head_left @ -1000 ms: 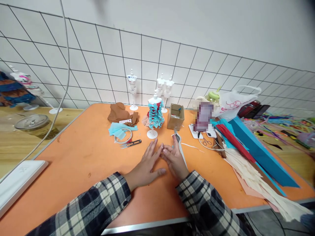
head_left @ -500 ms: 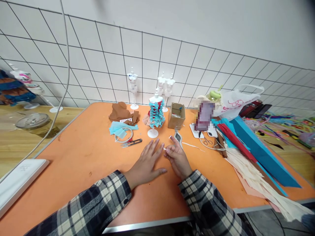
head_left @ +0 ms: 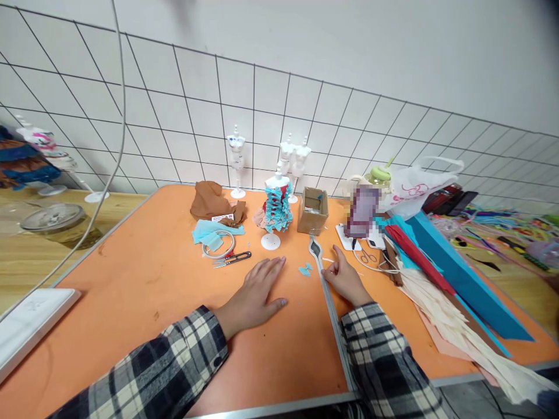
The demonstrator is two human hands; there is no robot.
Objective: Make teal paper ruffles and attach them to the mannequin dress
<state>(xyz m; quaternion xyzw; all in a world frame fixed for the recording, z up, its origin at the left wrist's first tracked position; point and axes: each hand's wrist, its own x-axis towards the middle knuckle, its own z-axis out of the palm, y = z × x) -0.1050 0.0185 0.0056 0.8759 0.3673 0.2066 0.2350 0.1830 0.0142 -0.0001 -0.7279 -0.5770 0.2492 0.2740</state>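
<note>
My left hand (head_left: 255, 295) lies flat on the orange table, fingers stretched out, with nothing in it. Off its fingertips lies a small light-blue fabric bow (head_left: 305, 269). To the right of the bow, my right hand (head_left: 346, 280) has its index finger raised and its thumb and other fingers closed in a pinch; what they hold, if anything, I cannot make out. Its thumb side is at a long grey strip (head_left: 331, 308) running to the front edge. A thin white cord (head_left: 328, 260) shows just behind this hand. Beyond stands a small dress form (head_left: 278, 203) in blue ruffles and red.
Black thread snips (head_left: 238, 258), a white ring (head_left: 218, 256) and brown cloth (head_left: 209, 201) lie back left. A cardboard box (head_left: 312, 212) stands near the white dress forms (head_left: 236, 154). To the right are scissors (head_left: 365, 256), a phone-like blurred object (head_left: 363, 209) and fabric strips (head_left: 463, 273).
My right hand has moved right, away from my left hand, uncovering the blue bow and the grey strip. The small white piece seen at its fingertips no longer shows. My left hand stays flat.
</note>
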